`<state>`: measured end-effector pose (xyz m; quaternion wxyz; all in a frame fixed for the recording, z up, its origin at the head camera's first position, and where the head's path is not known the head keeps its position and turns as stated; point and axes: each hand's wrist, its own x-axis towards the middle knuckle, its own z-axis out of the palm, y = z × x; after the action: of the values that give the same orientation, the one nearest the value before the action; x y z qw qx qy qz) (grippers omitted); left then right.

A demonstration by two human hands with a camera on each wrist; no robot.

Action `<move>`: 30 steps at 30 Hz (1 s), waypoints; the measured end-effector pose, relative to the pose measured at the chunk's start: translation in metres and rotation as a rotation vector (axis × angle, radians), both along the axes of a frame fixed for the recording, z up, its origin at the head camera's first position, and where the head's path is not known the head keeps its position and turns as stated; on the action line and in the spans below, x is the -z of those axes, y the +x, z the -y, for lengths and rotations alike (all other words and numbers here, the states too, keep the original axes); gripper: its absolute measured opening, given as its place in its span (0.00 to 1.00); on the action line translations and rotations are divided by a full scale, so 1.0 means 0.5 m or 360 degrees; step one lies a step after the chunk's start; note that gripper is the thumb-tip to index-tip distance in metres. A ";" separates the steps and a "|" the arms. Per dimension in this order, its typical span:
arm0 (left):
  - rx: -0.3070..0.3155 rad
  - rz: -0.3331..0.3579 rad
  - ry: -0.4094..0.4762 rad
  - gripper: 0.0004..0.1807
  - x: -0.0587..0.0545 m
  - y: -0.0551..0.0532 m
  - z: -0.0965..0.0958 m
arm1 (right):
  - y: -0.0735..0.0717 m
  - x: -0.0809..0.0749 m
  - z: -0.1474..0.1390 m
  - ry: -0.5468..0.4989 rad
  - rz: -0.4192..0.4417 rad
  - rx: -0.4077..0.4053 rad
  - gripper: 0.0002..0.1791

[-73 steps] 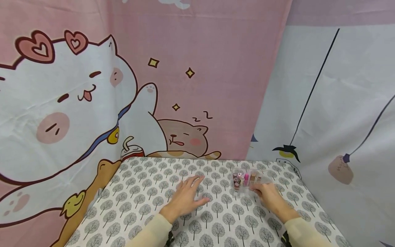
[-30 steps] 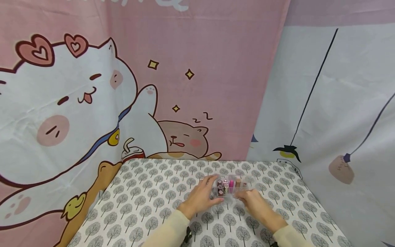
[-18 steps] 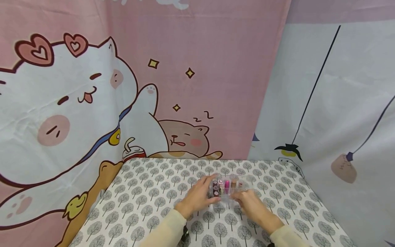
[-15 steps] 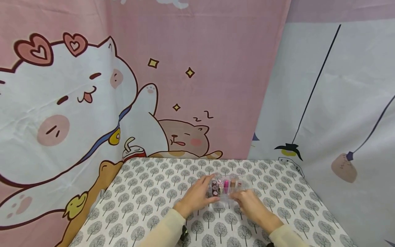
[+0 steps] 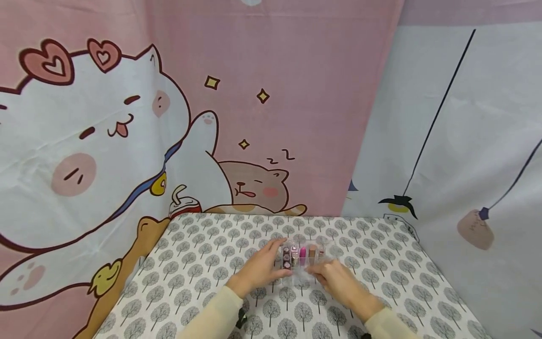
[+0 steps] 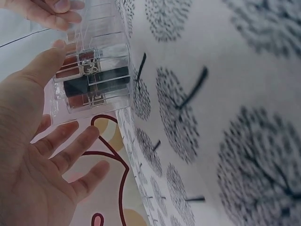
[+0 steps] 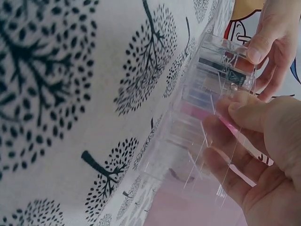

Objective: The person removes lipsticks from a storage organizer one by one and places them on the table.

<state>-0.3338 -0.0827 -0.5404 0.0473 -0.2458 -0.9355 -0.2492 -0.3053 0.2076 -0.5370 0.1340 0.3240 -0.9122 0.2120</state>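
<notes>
A clear plastic cosmetics organizer (image 5: 298,270) with divided compartments rests on the patterned cloth. Inside it stand several dark-capped tubes (image 5: 286,258), a bright pink tube (image 5: 302,253) and a brown item (image 5: 312,251); labels are too small to read. My left hand (image 5: 259,266) holds the organizer's left end, thumb at the front and index finger behind; its other fingers stretch out free in the left wrist view. My right hand (image 5: 340,282) pinches the front wall right of the middle. Through the clear plastic (image 7: 164,141), the right wrist view shows its curled fingers.
A white cloth with grey trees (image 5: 271,308) covers the table. Behind it hangs a pink curtain (image 5: 296,94) with cartoon cats, and a pale curtain (image 5: 432,141) hangs along the right side.
The organizer has slid from the right side toward the middle with my right hand. My left hand has come over to its left end, and both hands have shifted slightly further left with it.
</notes>
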 end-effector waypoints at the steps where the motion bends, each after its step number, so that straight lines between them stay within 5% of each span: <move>1: 0.0004 0.0001 0.0005 0.59 0.000 0.002 0.004 | 0.000 0.002 0.002 0.0016 -0.0016 -0.0001 0.18; 30: 0.0031 0.0145 0.0117 0.59 -0.004 0.012 0.113 | 0.011 0.002 0.038 0.0079 -0.0096 -0.0106 0.20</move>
<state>-0.3278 -0.1391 -0.5386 0.0112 -0.2415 -0.9245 -0.2947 -0.2996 0.1884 -0.5379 0.1464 0.3638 -0.9013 0.1839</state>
